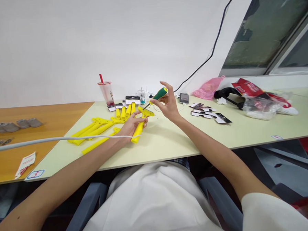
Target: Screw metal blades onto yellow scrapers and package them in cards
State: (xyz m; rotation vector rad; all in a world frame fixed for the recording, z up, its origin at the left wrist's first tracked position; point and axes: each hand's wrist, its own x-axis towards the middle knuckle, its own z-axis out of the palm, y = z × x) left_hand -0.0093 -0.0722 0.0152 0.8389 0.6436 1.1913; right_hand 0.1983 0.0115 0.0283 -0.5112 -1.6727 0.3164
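Observation:
My left hand [130,126] is closed around a yellow plastic scraper [137,133], its wide T-shaped head turned up and away from me. In my right hand [170,107] is a screwdriver [160,93] with a green and yellow handle; thumb and fingers pinch it while the index finger is raised. The thin shaft slants down to the left and its tip meets the scraper's head, where a screw is too small to make out. Left of my left hand lie several more yellow scrapers [100,128], some overlapping. Others stand in line behind, with black-and-white cards [132,100] by them.
A cup with a red straw [106,92] stands near the wall. Rightward are a phone [184,98], cut cards [208,113], a pink bag [208,88] and clear plastic packaging [262,106]. A white cable [67,138] crosses in front of my left forearm. Grey pieces [8,127] lie left.

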